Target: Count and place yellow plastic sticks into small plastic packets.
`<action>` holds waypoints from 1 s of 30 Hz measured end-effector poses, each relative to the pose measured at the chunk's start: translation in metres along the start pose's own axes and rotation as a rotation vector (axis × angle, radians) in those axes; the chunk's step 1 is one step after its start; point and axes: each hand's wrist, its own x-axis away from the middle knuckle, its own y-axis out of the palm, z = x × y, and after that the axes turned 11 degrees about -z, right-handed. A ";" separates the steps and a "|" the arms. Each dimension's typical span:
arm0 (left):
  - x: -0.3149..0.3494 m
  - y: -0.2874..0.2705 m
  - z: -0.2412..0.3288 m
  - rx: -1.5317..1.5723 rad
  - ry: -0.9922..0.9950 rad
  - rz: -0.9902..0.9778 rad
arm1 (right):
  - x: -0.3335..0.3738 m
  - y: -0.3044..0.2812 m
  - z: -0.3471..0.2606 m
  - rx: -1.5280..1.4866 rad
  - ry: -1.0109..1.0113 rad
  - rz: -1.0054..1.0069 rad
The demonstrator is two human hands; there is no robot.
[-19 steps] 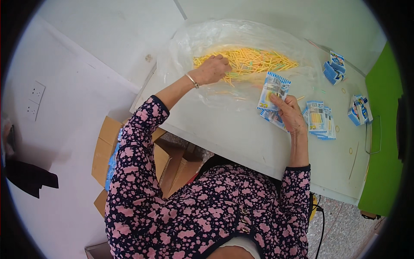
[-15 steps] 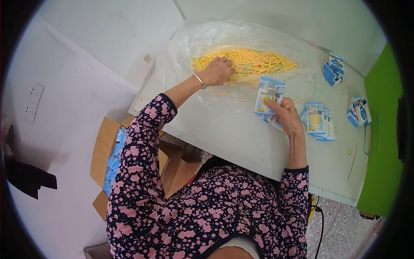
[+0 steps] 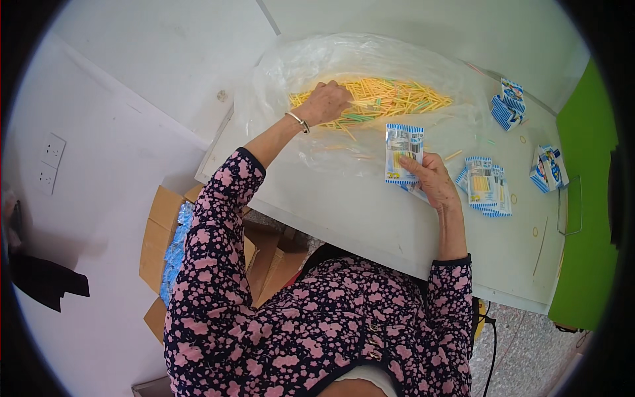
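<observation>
My left hand [image 3: 327, 103] is closed at the left part of a heap of thin yellow sticks [image 3: 403, 96], a few pale ones showing at its fingertips. Some pink and green sticks are mixed into the heap, which lies on a large clear plastic bag [image 3: 370, 49]. With the thumb on top, my right hand [image 3: 433, 180] grips blue-and-white packets [image 3: 405, 142] in front of the heap. Yellow sticks show through the upper packet's window; another packet is partly visible beneath. Right of this hand lies a small stack of similar packets [image 3: 481, 184].
Bundled blue-and-white packets [image 3: 508, 112] lie at the far right of the white table [image 3: 344, 205], with another bundle [image 3: 549, 169] nearer. Loose rubber bands [image 3: 535, 232] lie there too. A green panel [image 3: 582, 198] borders the right side. Below left stands a cardboard box [image 3: 162, 215] with blue packets.
My left hand has shifted slightly left and up over the heap. My right hand has brought the packets slightly left and down, and the upper packet now stands straighter.
</observation>
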 end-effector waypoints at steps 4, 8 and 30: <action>-0.001 -0.019 0.001 0.281 -0.036 -0.076 | -0.003 -0.005 0.011 -0.038 -0.004 -0.009; 0.005 -0.023 0.001 0.286 -0.086 -0.075 | -0.003 0.008 0.000 -0.099 -0.118 -0.008; -0.002 -0.097 0.056 0.956 -0.024 -0.659 | -0.006 -0.009 0.006 -0.104 -0.137 0.116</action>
